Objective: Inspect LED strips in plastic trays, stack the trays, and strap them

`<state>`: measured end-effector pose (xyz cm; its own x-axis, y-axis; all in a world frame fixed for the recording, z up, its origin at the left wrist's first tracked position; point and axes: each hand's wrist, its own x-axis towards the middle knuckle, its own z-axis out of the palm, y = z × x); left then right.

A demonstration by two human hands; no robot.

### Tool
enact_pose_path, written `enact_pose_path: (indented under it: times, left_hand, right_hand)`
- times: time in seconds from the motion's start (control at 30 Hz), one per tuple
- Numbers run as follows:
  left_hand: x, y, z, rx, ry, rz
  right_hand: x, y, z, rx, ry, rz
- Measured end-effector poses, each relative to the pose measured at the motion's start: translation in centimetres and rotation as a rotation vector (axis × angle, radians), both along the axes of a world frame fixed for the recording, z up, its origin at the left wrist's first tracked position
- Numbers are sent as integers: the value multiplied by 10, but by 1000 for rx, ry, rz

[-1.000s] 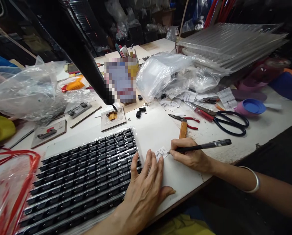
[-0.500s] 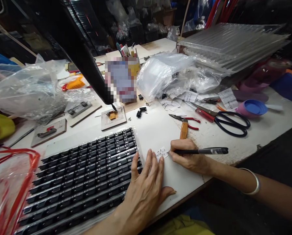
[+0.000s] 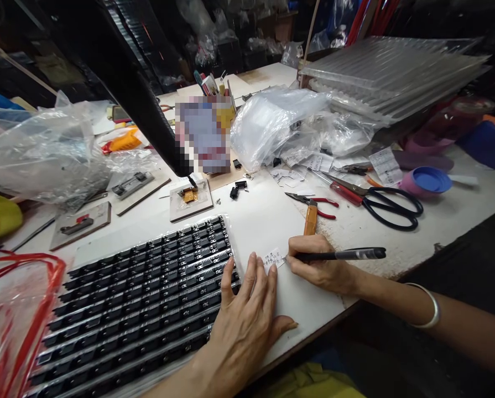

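At the far left of the bench (image 3: 446,218) a red-trimmed clear bag (image 3: 10,309) is seen, and beside it a tray of black parts (image 3: 147,293) is laid out in long rows under clear film. The left hand (image 3: 247,320) is spread flat on the bench, its fingers (image 3: 251,271) opened wide and nothing gripped; the forefinger rests on the tray's right edge while the middle fingertips are pressed just beside a small paper label (image 3: 273,257), which is pinned against the white surface between the two hands. Handwriting is visible on the label, too small to be read. Just to the right, a black pen (image 3: 338,255) is held by the right hand (image 3: 317,265), whose fingers are closed around the front part of the barrel. The pen's long axis is laid almost level across the view, nearly parallel to the bench's near edge; its tip is pointed left and is set against the label's right edge, while its capped end is pointed right, clear of the hand. A silver bangle (image 3: 432,309) is worn on the right wrist. Behind the right hand an orange-handled knife (image 3: 310,219) and red-handled pliers (image 3: 313,202) are lying, and further right black-handled scissors (image 3: 388,204) and a blue lid (image 3: 425,181) are found.
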<state>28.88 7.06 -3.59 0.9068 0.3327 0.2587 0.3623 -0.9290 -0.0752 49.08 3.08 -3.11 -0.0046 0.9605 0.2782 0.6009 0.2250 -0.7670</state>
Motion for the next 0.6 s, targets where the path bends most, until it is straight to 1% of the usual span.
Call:
enact_pose_path:
  times: [0.17,0.27,0.37,0.47,0.53,0.6]
  left_hand:
    - [0,0,1,-4,9,1]
    - [0,0,0,-6,10,6]
    - [-1,-2,-1,-4,12,10]
    - [-3,-5,0,10,38,11]
    - [-6,-6,3,36,69,-17]
    - [-8,-7,5,63,96,-54]
  right_hand:
    - [1,0,-1,9,3,17]
    - [2,0,-1,-1,14,2]
    - [2,0,0,2,132,-82]
    - [0,0,2,56,246,-195]
    - [-1,-1,3,93,269,-240]
    - [-3,-2,4,123,262,-246]
